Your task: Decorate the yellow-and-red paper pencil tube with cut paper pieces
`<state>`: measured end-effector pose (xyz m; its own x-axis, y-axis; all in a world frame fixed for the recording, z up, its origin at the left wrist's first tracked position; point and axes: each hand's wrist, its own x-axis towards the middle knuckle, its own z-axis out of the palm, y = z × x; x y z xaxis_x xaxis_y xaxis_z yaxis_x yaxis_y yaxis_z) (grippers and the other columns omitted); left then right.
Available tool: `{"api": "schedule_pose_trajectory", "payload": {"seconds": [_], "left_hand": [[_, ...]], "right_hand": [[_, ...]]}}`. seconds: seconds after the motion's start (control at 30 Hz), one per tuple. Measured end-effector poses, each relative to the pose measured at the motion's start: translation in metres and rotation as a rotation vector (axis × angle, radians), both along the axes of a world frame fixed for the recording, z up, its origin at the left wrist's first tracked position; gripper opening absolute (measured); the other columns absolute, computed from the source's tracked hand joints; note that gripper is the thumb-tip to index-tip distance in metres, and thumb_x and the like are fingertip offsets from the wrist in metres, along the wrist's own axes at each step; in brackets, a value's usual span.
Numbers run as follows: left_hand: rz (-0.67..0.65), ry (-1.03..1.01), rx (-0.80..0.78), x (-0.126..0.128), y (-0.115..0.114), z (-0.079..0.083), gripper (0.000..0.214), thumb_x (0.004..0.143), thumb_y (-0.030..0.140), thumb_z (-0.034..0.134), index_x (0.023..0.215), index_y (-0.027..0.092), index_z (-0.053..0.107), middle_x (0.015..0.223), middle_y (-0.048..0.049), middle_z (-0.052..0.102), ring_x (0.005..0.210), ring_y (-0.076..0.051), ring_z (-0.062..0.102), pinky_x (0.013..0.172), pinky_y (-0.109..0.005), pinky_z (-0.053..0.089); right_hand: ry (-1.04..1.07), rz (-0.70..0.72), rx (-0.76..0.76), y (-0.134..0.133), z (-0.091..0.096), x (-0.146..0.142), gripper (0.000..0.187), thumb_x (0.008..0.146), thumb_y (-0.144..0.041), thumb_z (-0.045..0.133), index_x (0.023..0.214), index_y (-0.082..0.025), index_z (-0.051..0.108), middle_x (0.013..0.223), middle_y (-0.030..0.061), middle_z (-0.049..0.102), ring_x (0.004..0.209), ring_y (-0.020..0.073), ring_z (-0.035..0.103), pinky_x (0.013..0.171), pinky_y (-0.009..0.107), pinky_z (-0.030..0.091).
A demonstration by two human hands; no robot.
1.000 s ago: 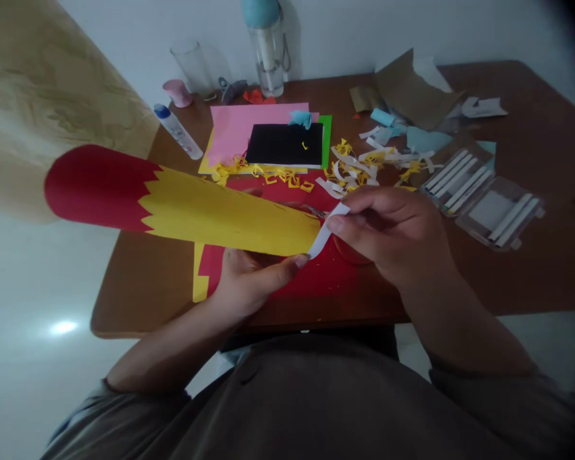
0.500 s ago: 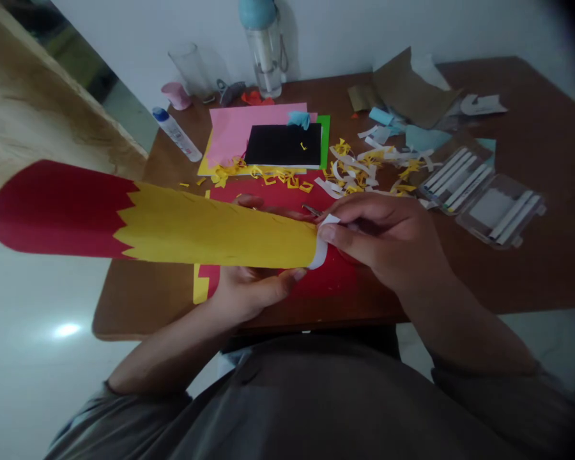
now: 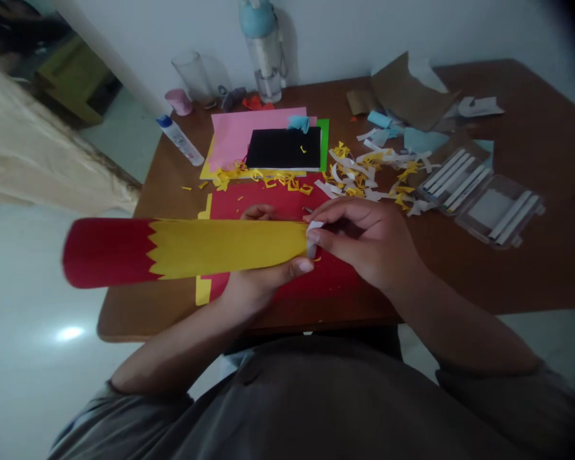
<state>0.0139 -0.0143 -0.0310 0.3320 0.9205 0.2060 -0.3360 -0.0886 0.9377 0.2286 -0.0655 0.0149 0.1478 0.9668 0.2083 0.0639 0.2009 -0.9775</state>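
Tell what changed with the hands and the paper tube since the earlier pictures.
The tube swung down from a slant to nearly level, and the white strip is now wound around its yellow end. The right hand still pinches the strip; the left hand still holds the tube from below. The pink paper stayed.

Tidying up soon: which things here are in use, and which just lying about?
In use: yellow-and-red rolled paper tube in left hand; white paper strip pinched by right hand.
Lying about: pink paper sheet, black card, white bottle with blue cap, clear plastic box.

Red-and-yellow paper tube (image 3: 196,251), zigzag join, held level.
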Motion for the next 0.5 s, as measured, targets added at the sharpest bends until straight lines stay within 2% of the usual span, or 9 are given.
{"api": "schedule_pose_trajectory", "payload": {"seconds": [0.07,0.1,0.17,0.23,0.37,0.5], "left_hand": [[0.049,0.06,-0.089,0.002,-0.002,0.001,0.089,0.062,0.038,0.121,0.136,0.034,0.071,0.139,-0.0034,0.078,0.128,-0.027,0.08,0.108,-0.042,0.072],[0.045,0.071,-0.123,0.003,-0.003,0.003,0.086,0.064,0.037,0.12,0.136,0.032,0.073,0.138,-0.0045,0.08,0.128,-0.028,0.081,0.11,-0.044,0.072],[0.012,0.071,-0.168,0.004,-0.006,0.009,0.075,0.072,0.038,0.116,0.134,0.028,0.077,0.133,-0.0069,0.085,0.131,-0.032,0.083,0.12,-0.052,0.069],[-0.018,0.078,-0.177,0.004,-0.009,0.011,0.063,0.078,0.04,0.112,0.131,0.025,0.081,0.125,-0.0087,0.089,0.132,-0.036,0.085,0.127,-0.059,0.066],[-0.028,0.117,-0.107,-0.001,-0.011,0.004,0.053,0.087,0.036,0.107,0.133,0.026,0.081,0.125,-0.0081,0.091,0.128,-0.035,0.087,0.127,-0.061,0.067],[0.057,0.113,0.048,-0.005,-0.009,0.005,0.07,0.081,0.034,0.111,0.137,0.032,0.07,0.14,-0.0067,0.087,0.142,-0.035,0.082,0.13,-0.059,0.066]], "right_hand": [[-0.02,-0.039,0.0,0.001,-0.002,-0.002,0.012,0.091,-0.033,0.101,0.092,-0.03,0.09,0.103,0.0024,0.092,0.097,0.0243,0.086,0.089,0.04,0.073],[-0.027,-0.055,0.005,0.001,-0.003,-0.002,0.01,0.092,-0.033,0.1,0.093,-0.03,0.09,0.103,0.0025,0.092,0.096,0.0244,0.086,0.086,0.04,0.072],[-0.049,-0.077,0.058,0.0,-0.003,-0.003,0.006,0.096,-0.029,0.096,0.095,-0.031,0.09,0.104,0.0022,0.092,0.098,0.0248,0.087,0.087,0.041,0.072],[-0.093,-0.092,0.15,-0.001,-0.001,-0.005,0.011,0.099,-0.022,0.091,0.097,-0.032,0.091,0.106,0.0017,0.092,0.103,0.0255,0.087,0.095,0.044,0.072],[-0.188,-0.153,0.294,-0.006,0.003,-0.008,0.022,0.099,-0.015,0.089,0.099,-0.037,0.091,0.109,0.0007,0.093,0.106,0.0269,0.089,0.104,0.05,0.072],[-0.237,-0.192,0.385,-0.01,0.004,-0.011,0.021,0.099,-0.015,0.089,0.1,-0.037,0.09,0.107,0.0004,0.093,0.105,0.0271,0.09,0.103,0.05,0.074]]}}
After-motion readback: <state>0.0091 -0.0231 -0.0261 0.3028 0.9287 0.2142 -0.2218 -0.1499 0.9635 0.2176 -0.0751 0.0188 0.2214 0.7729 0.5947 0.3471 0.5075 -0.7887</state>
